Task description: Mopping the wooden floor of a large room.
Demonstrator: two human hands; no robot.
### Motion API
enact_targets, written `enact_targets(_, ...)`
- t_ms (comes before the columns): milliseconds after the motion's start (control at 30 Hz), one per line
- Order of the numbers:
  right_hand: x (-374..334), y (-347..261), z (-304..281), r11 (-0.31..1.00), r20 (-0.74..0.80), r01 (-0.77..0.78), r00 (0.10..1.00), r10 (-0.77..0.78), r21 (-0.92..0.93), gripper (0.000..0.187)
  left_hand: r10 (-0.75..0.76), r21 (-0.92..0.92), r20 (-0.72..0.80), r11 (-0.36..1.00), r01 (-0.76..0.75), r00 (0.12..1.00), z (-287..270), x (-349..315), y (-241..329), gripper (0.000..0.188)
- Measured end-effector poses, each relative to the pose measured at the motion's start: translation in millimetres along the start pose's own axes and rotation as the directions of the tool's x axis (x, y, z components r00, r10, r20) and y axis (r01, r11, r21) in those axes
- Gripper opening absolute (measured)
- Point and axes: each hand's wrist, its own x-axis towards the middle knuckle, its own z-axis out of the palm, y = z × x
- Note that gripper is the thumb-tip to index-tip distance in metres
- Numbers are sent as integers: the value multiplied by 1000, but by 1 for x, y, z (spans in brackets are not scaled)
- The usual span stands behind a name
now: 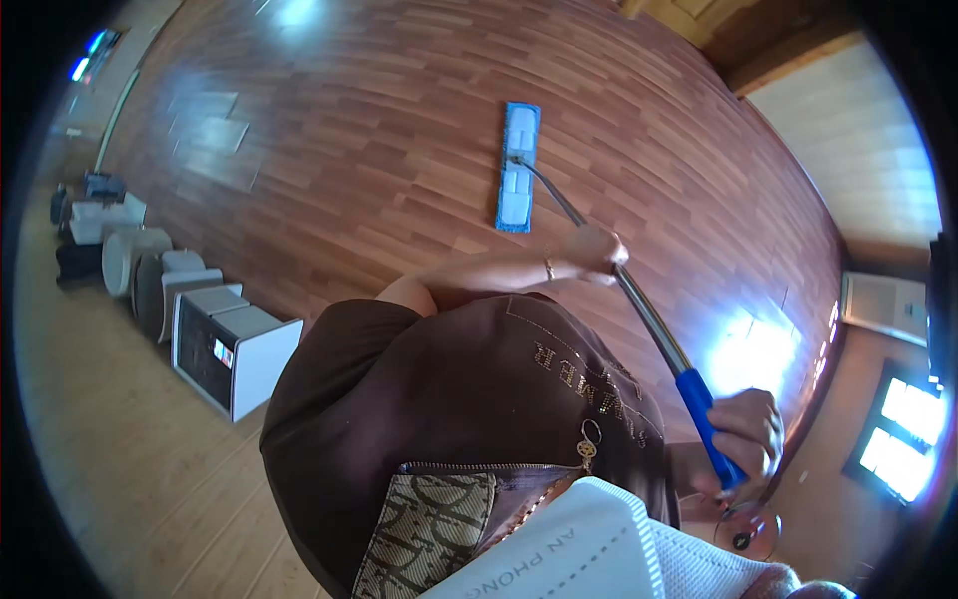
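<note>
Both of my hands hold a flat mop with a metal pole (654, 321). My left hand (596, 252), a bracelet at its wrist, is closed around the pole's middle. Lower down on the right, my right hand (748, 434) wraps round the blue grip (704, 414) at the pole's end. The rectangular blue mop head (517, 180) lies on the wood-patterned floor (399, 130) ahead of me, its long side pointing away. The pole slants from it down to the right, past my brown top.
Along the left side stands a row of boxy and round items, the nearest a white box with a dark front (239, 344). Wooden furniture (699, 15) is at the far right. A bright window (903, 434) and a white unit (885, 304) are on the right. Glare (753, 349) covers part of the floor.
</note>
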Motion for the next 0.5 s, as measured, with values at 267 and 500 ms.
enact_targets(267, -31, 54, -93, 921, 189, -128, 980, 60, 369, 43, -300, 168, -325, 915, 367, 897, 30, 32, 26, 30)
enact_targets(500, -71, 99, -155, 780, 356, -216, 934, -10, 587, 20, -475, 80, -556, 786, 613, 682, 41, 53, 96, 34)
